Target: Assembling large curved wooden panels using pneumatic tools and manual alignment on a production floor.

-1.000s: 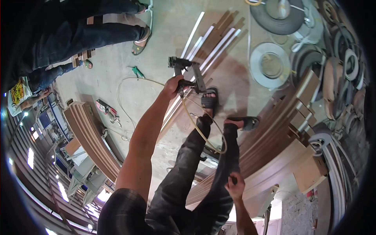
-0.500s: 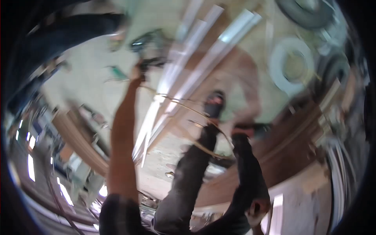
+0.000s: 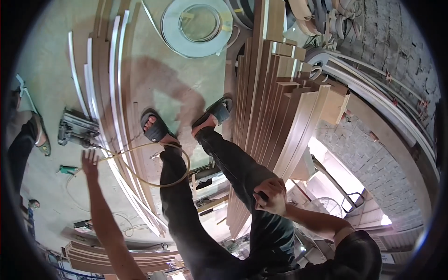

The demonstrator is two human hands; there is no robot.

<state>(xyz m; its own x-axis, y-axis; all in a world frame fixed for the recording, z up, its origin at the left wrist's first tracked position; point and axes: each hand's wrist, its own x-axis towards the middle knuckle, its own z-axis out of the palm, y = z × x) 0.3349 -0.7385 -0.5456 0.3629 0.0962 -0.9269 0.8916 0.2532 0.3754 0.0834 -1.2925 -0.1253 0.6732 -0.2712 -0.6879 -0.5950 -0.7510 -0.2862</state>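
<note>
My left hand (image 3: 90,163) reaches out over the floor, its fingers stretched and apart with nothing in them. Just beyond the fingertips lies a dark pneumatic nail gun (image 3: 78,128), on its side against several long thin strips (image 3: 116,88) with white edges. A tan air hose (image 3: 154,185) runs from the gun and loops across the strips to my left shin. My right hand (image 3: 271,195) rests closed at my right knee; a small dark patch shows between its fingers, too unclear to name. A green-handled tool (image 3: 68,170) lies beside my left hand.
Stacked brown boards (image 3: 266,112) stand close by my right leg. A white coil of edging (image 3: 197,28) lies ahead, with more rolls (image 3: 343,14) at the far right. Another person's foot (image 3: 43,135) is at the left. More boards (image 3: 116,259) lie at the lower left.
My view has swung to the right. My left hand, earlier at the nail gun, is now apart from it with fingers spread. My right hand has come up to my knee.
</note>
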